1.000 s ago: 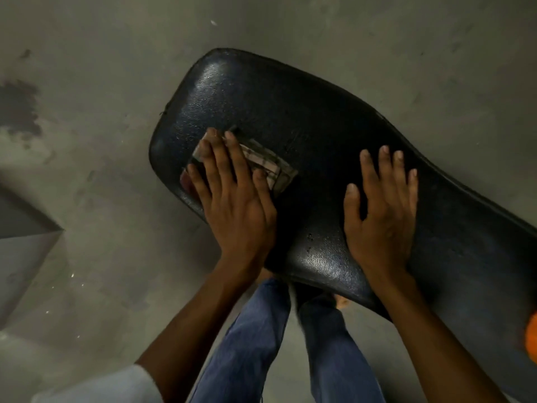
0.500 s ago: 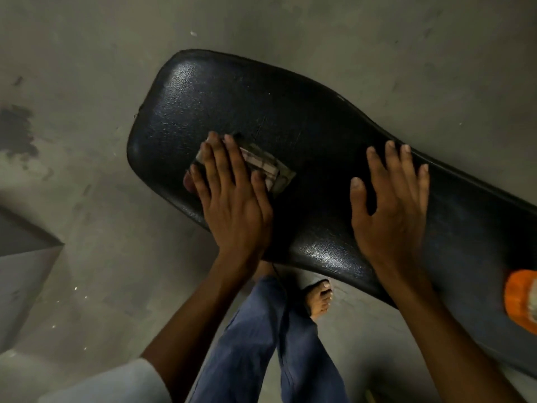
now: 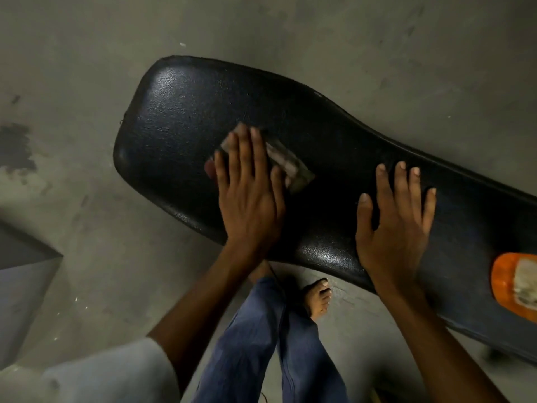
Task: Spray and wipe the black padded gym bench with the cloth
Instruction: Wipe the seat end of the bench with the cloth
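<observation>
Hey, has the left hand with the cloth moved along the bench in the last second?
Yes. The left hand, pressing the cloth flat, has slid away from the rounded end of the bench, toward the resting right hand.

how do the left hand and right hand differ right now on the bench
The left hand presses a folded cloth flat on the bench; the right hand rests on bare padding with nothing under it. The left hand's fingers lie close together, the right hand's are spread. The left hand sits nearer the bench's wide rounded end. Both lie palm down with straight fingers.
</observation>
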A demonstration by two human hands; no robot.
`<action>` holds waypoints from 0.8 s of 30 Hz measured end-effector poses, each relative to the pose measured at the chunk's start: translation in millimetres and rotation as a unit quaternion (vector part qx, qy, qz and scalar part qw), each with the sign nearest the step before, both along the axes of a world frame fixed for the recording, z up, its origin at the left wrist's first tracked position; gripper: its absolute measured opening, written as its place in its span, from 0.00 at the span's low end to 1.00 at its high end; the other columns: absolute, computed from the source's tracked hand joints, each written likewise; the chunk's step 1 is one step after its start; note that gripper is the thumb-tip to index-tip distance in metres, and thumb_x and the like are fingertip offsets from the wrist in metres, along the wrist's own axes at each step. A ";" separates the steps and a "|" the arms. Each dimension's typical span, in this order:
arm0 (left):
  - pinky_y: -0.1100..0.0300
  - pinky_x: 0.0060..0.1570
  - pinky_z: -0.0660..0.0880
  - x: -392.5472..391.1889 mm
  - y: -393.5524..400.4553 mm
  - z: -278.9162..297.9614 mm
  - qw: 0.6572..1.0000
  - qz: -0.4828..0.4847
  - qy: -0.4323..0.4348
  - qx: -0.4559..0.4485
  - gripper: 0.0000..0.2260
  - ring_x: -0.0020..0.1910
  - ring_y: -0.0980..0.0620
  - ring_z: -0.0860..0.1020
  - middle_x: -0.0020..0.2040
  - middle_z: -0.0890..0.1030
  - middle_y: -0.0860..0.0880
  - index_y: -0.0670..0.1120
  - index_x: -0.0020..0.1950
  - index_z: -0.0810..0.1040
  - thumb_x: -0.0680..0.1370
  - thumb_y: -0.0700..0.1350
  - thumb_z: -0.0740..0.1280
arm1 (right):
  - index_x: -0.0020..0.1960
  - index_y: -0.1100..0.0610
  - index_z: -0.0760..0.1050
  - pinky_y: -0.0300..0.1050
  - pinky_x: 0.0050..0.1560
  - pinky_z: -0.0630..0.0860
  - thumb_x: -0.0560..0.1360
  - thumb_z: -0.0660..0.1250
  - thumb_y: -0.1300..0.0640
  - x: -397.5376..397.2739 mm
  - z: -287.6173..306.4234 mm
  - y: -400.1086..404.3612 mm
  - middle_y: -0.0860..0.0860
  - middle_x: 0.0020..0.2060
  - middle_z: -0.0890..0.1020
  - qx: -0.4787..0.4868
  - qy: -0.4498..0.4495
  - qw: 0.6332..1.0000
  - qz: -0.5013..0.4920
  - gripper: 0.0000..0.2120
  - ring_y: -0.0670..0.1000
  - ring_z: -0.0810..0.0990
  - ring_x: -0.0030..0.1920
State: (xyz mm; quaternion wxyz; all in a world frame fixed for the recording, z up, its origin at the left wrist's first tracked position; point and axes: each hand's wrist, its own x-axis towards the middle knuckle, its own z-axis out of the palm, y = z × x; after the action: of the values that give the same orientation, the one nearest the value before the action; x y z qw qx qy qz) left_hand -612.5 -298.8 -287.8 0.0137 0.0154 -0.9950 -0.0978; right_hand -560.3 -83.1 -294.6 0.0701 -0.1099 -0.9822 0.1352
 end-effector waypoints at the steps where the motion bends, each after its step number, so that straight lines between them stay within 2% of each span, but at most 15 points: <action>1: 0.42 0.86 0.44 -15.9 2.3 0.2 1.000 0.020 0.001 0.010 0.30 0.88 0.46 0.45 0.88 0.47 0.42 0.42 0.87 0.48 0.89 0.54 0.48 | 0.85 0.54 0.64 0.65 0.87 0.51 0.90 0.55 0.46 0.3 -2.0 -0.2 0.57 0.85 0.65 0.004 0.002 1.000 0.001 0.26 0.59 0.58 0.87; 4: 0.41 0.86 0.43 -33.2 21.5 1.4 0.999 0.038 0.001 0.025 0.30 0.88 0.44 0.44 0.88 0.46 0.41 0.42 0.87 0.47 0.89 0.54 0.48 | 0.85 0.53 0.64 0.65 0.87 0.50 0.90 0.56 0.46 0.1 -2.8 -1.0 0.57 0.85 0.65 -0.001 0.006 1.000 -0.004 0.26 0.59 0.58 0.87; 10: 0.42 0.86 0.45 21.8 44.5 3.4 0.988 -0.147 -0.034 0.022 0.29 0.88 0.45 0.44 0.88 0.46 0.42 0.42 0.87 0.48 0.89 0.54 0.49 | 0.85 0.53 0.65 0.65 0.87 0.51 0.89 0.55 0.46 -0.3 -3.6 0.7 0.57 0.85 0.65 -0.007 0.006 1.000 -0.005 0.26 0.58 0.58 0.87; 12: 0.43 0.86 0.47 21.1 33.3 2.8 0.987 -0.160 -0.022 0.003 0.29 0.88 0.46 0.46 0.88 0.48 0.43 0.43 0.87 0.50 0.89 0.55 0.49 | 0.84 0.53 0.65 0.65 0.87 0.51 0.89 0.56 0.46 -0.4 -3.2 1.0 0.57 0.85 0.66 -0.010 0.009 1.000 -0.007 0.26 0.58 0.59 0.87; 14: 0.44 0.86 0.47 4.1 12.2 2.4 0.995 -0.101 -0.002 -0.016 0.29 0.87 0.46 0.49 0.88 0.51 0.42 0.42 0.87 0.52 0.89 0.55 0.49 | 0.84 0.53 0.66 0.65 0.87 0.51 0.89 0.57 0.46 -0.3 -2.9 0.6 0.57 0.84 0.66 -0.011 0.014 1.000 -0.009 0.25 0.58 0.59 0.87; 16: 0.44 0.86 0.45 -24.4 -12.9 1.7 1.000 0.005 0.008 -0.026 0.29 0.87 0.44 0.49 0.88 0.50 0.41 0.41 0.87 0.50 0.89 0.54 0.49 | 0.84 0.53 0.66 0.66 0.87 0.52 0.89 0.57 0.46 -0.4 -2.8 0.3 0.57 0.84 0.66 -0.013 0.018 1.000 -0.010 0.25 0.58 0.59 0.87; 19: 0.41 0.86 0.46 -64.9 -29.6 3.4 0.992 0.121 0.016 -0.013 0.30 0.87 0.42 0.48 0.88 0.49 0.40 0.39 0.87 0.48 0.89 0.53 0.46 | 0.84 0.53 0.67 0.66 0.86 0.53 0.89 0.57 0.46 -0.9 -3.8 0.5 0.58 0.84 0.67 -0.009 0.022 1.000 -0.010 0.25 0.59 0.60 0.87; 21: 0.40 0.86 0.45 -73.9 -18.8 3.6 0.991 0.134 0.019 -0.003 0.30 0.87 0.42 0.47 0.88 0.49 0.39 0.39 0.87 0.48 0.88 0.54 0.45 | 0.84 0.53 0.67 0.66 0.86 0.54 0.89 0.57 0.46 -0.5 -3.3 0.0 0.58 0.84 0.67 -0.007 0.026 1.000 -0.010 0.25 0.59 0.60 0.86; 24: 0.41 0.86 0.43 -57.7 12.0 3.3 0.998 0.065 0.001 0.010 0.30 0.87 0.43 0.44 0.88 0.46 0.40 0.40 0.87 0.46 0.89 0.55 0.45 | 0.84 0.53 0.67 0.66 0.86 0.54 0.89 0.58 0.47 -0.7 -1.9 -1.0 0.57 0.84 0.67 -0.005 0.030 0.999 -0.012 0.25 0.59 0.61 0.86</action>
State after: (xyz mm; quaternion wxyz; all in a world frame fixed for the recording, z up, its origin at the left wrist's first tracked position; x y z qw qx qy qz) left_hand -670.2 -286.8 -284.5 0.0214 0.0799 -0.9909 -0.1063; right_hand -561.0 -84.1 -296.5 0.1006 -0.1180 -0.9775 0.1429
